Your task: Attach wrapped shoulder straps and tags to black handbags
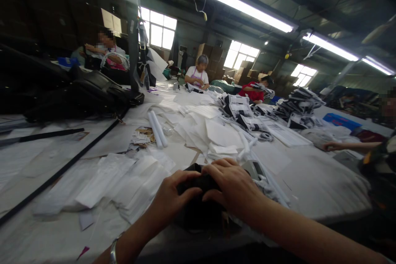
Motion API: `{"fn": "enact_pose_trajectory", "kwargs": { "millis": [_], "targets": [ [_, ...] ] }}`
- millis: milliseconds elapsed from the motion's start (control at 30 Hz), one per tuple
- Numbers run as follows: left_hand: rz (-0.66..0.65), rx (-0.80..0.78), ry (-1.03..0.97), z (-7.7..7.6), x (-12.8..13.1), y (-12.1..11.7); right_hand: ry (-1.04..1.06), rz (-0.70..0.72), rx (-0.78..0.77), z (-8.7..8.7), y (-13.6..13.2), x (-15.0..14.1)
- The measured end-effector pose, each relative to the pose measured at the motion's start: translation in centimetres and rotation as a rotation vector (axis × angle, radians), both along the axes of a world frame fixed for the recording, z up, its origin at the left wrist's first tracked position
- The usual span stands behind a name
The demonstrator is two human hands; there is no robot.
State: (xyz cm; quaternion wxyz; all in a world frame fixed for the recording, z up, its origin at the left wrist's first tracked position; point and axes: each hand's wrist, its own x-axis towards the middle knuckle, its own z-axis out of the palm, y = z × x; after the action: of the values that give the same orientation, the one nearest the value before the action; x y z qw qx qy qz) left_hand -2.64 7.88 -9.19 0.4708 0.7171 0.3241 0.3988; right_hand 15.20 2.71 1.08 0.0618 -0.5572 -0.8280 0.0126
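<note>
A black, soft-looking item [198, 212] is at the near edge of the table, between my two hands; its exact kind cannot be made out. My left hand [176, 192] grips its left side, thumb pointing inward and fingers curled over the top. From the right, my right hand [229, 181] closes over its upper part, the thumb close to the left one. Both hands cover much of the item, and its lower part is lost in shadow. Just beyond my right hand lies a small grey-white device or box [253, 169], partly hidden.
White sheets [216, 134] and clear plastic sleeves [117, 181] spread over the table [312, 177]. Black bags [77, 95] are heaped at left, a black strap [71, 165] nearby. Black-and-white packed bundles [241, 109] pile up at right. Several co-workers sit around; one person's hand [331, 146] reaches in.
</note>
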Motion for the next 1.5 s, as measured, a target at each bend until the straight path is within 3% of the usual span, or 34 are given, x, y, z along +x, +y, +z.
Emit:
{"fn": "enact_pose_trajectory", "kwargs": {
  "millis": [100, 200, 300, 433, 567, 700, 867, 1000, 1133, 1333, 1500],
  "targets": [
    [0.117, 0.093, -0.039, 0.3, -1.0, -0.9, 0.034, 0.0, -0.011, -0.4, -0.2, 0.0],
    [0.238, 0.124, 0.019, 1.0, -1.2, -1.7, 0.077, 0.04, 0.086, -1.0, 0.0, -0.4],
    [0.188, 0.018, 0.065, 2.0, -0.8, -2.0, 0.015, 0.131, 0.193, -1.4, 0.2, -1.3],
    [0.049, -0.228, -0.091, 2.4, -0.3, -2.0, -0.093, 0.209, 0.261, -1.1, 0.1, -1.9],
    [-0.057, -0.458, -0.29, 1.8, -0.3, -2.5, 0.047, 0.185, 0.082, -0.1, 0.2, -1.3],
    [-0.076, -0.47, -0.301, 1.4, -0.8, -2.8, 0.144, 0.183, -0.053, 0.8, 0.6, -0.5],
    [0.113, -0.362, -0.123, 0.4, -4.4, -2.6, 0.108, 0.169, -0.001, 1.4, 1.0, 0.4],
    [0.289, -0.346, -0.022, -1.9, -8.5, -2.6, 0.087, 0.153, -0.066, 1.7, 1.5, 0.8],
    [0.378, -0.351, -0.017, -3.9, -11.2, -2.8, 0.14, 0.106, -0.121, 1.5, 2.1, 0.4],
    [0.441, -0.341, -0.006, -4.6, -12.1, -2.7, 0.247, 0.113, -0.283, 1.6, 2.7, 0.4],
    [0.543, -0.254, 0.07, -4.6, -12.1, -1.3, 0.351, 0.092, -0.45, 2.3, 3.2, 1.7]
  ]
}}
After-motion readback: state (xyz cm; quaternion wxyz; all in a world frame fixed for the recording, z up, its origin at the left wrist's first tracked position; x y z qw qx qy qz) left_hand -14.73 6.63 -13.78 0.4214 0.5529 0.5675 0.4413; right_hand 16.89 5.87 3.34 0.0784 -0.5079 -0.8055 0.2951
